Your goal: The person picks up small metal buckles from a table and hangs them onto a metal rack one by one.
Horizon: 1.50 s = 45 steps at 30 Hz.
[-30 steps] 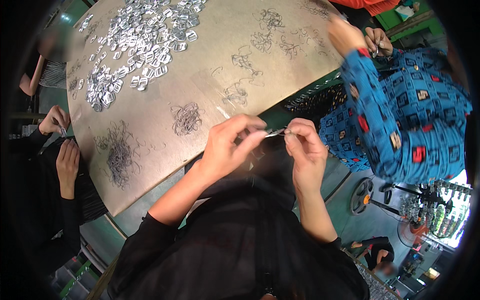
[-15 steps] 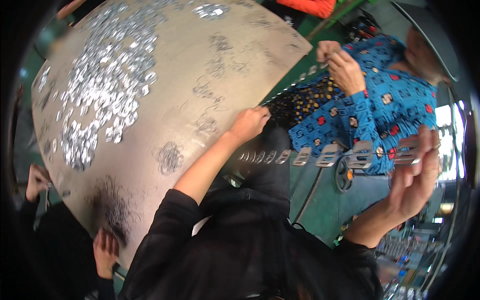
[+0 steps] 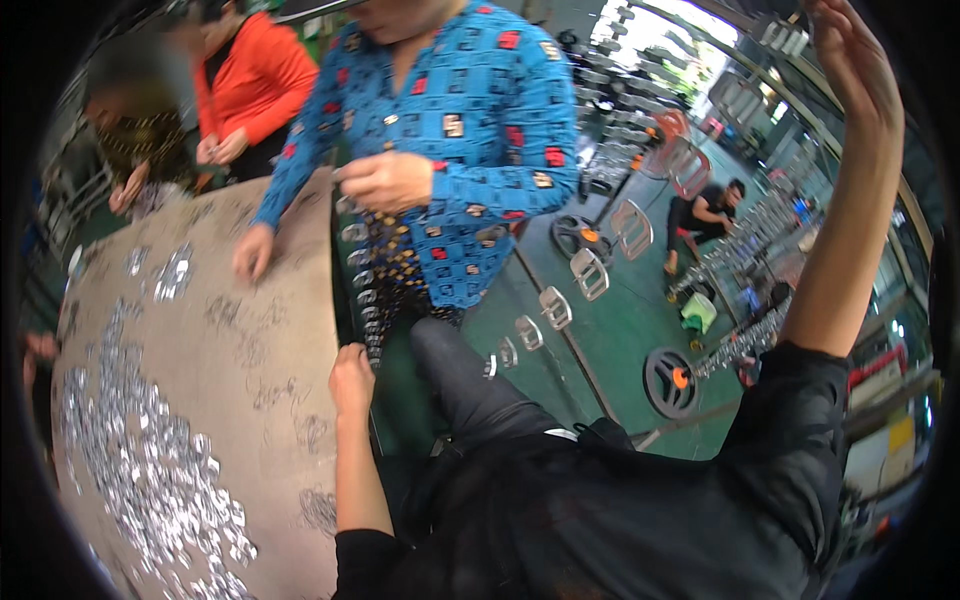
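Note:
My left hand (image 3: 352, 380) is closed at the table's right edge. A strand of small silvery buckles (image 3: 366, 285) hangs between it and a co-worker's hand (image 3: 388, 182). On my right side a line of flat metal buckles (image 3: 590, 273) is spaced out in mid-air. It rises from beside my knee towards my raised right hand (image 3: 852, 65), at the upper right. That hand's fingers look pinched together, partly cut off by the picture's edge. The thread carrying the buckles is too thin to make out.
Loose silvery buckles (image 3: 150, 470) are heaped over the table (image 3: 290, 400), with dark wire-like clusters (image 3: 275, 392) nearby. A co-worker in a blue patterned shirt (image 3: 450, 130) stands opposite. Beyond are a person in orange (image 3: 265, 85), a seated person (image 3: 708, 212) and a black wheel (image 3: 670, 383).
The view has swung right. My right hand has risen farther up and outward, and the line of buckles now slopes steeply upward. My left hand stays closed by the table's edge.

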Each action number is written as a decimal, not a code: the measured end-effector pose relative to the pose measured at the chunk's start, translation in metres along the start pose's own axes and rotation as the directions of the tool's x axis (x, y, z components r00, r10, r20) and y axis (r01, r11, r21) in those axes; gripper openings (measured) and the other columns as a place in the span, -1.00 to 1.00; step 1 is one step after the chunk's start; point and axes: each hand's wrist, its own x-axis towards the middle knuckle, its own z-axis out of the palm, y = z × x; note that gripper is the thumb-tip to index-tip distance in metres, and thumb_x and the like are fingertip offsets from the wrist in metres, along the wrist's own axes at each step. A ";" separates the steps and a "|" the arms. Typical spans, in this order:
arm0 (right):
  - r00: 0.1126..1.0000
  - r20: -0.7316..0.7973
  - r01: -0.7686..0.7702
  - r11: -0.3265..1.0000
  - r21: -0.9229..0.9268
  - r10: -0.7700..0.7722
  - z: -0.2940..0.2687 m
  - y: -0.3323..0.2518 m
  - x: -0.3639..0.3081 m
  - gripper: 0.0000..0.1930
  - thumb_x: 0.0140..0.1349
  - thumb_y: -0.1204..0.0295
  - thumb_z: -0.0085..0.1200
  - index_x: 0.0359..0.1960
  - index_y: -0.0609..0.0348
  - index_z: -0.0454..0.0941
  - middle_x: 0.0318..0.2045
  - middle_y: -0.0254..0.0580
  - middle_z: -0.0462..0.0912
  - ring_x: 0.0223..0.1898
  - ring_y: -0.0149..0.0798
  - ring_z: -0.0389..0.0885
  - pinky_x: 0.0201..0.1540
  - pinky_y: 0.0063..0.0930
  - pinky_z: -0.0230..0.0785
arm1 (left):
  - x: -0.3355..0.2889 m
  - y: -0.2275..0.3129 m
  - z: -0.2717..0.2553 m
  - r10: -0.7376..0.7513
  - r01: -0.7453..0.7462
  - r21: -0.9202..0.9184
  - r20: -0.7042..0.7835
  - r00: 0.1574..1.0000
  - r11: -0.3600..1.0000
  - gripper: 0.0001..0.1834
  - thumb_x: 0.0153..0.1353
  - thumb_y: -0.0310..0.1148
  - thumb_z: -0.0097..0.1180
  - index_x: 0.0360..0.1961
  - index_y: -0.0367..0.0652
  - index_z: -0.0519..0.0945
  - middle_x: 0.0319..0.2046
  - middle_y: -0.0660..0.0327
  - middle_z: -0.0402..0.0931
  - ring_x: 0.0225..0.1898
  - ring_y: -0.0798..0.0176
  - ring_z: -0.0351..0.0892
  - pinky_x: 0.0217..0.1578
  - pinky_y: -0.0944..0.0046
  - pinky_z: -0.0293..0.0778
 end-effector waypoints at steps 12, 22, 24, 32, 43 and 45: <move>0.813 -0.554 -0.014 0.945 -0.328 -0.180 -0.102 -0.071 -0.130 -0.76 0.29 0.55 -0.08 -0.03 0.38 0.39 -0.17 -0.08 0.50 -0.26 -0.30 0.58 -0.32 -0.70 0.54 | 0.001 -0.002 0.001 0.060 -0.060 0.004 0.036 0.998 0.998 -0.89 0.16 -0.48 -0.01 -0.31 -0.21 0.54 -0.35 0.02 0.53 -0.30 -0.09 0.52 -0.26 0.07 0.43; 0.492 -0.801 -0.282 0.809 -0.517 -0.341 -0.175 -0.047 -0.192 -0.65 0.23 0.55 0.01 0.04 0.38 0.32 -0.20 -0.10 0.55 -0.23 -0.33 0.61 -0.23 -0.68 0.56 | 0.004 0.001 -0.007 0.043 -0.042 -0.016 0.044 0.998 0.999 -0.90 0.14 -0.51 0.00 -0.33 -0.23 0.54 -0.39 0.00 0.52 -0.32 -0.10 0.52 -0.27 0.06 0.43; 0.440 -0.830 -0.330 0.798 -0.504 -0.342 -0.206 -0.030 -0.201 -0.62 0.22 0.56 0.02 0.06 0.41 0.31 -0.17 -0.09 0.54 -0.18 -0.30 0.59 -0.17 -0.61 0.52 | 0.005 -0.006 -0.015 0.052 -0.052 0.009 0.032 0.998 0.999 -0.90 0.14 -0.52 0.00 -0.33 -0.24 0.54 -0.40 -0.01 0.52 -0.33 -0.11 0.52 -0.28 0.06 0.43; 0.271 -0.815 -0.399 0.711 -0.579 -0.512 -0.243 -0.052 -0.195 -0.71 0.20 0.45 0.13 -0.04 0.16 0.49 -0.39 -0.33 0.62 -0.55 -0.58 0.54 -0.69 -0.84 0.27 | 0.006 -0.002 -0.011 0.047 -0.048 0.027 0.056 0.997 0.998 -0.90 0.13 -0.54 0.00 -0.33 -0.26 0.53 -0.39 -0.02 0.51 -0.32 -0.11 0.51 -0.27 0.07 0.43; 0.236 -0.711 -0.304 0.645 -0.702 -0.663 -0.290 -0.085 -0.149 -0.73 0.13 0.44 0.21 -0.11 0.13 0.57 -0.35 -0.38 0.65 -0.44 -0.57 0.57 -0.63 -0.81 0.21 | 0.011 -0.030 -0.021 0.026 -0.036 0.089 0.114 0.993 0.995 -0.89 0.09 -0.58 0.02 -0.33 -0.27 0.54 -0.36 -0.02 0.53 -0.30 -0.11 0.53 -0.24 0.07 0.44; 0.204 -0.689 -0.293 0.629 -0.720 -0.695 -0.293 -0.085 -0.141 -0.72 0.10 0.46 0.23 -0.12 0.15 0.56 -0.35 -0.33 0.65 -0.44 -0.53 0.59 -0.63 -0.78 0.22 | 0.009 -0.035 -0.022 0.023 -0.034 0.102 0.114 0.993 0.994 -0.89 0.07 -0.59 0.03 -0.35 -0.27 0.54 -0.37 -0.01 0.52 -0.31 -0.11 0.52 -0.24 0.07 0.44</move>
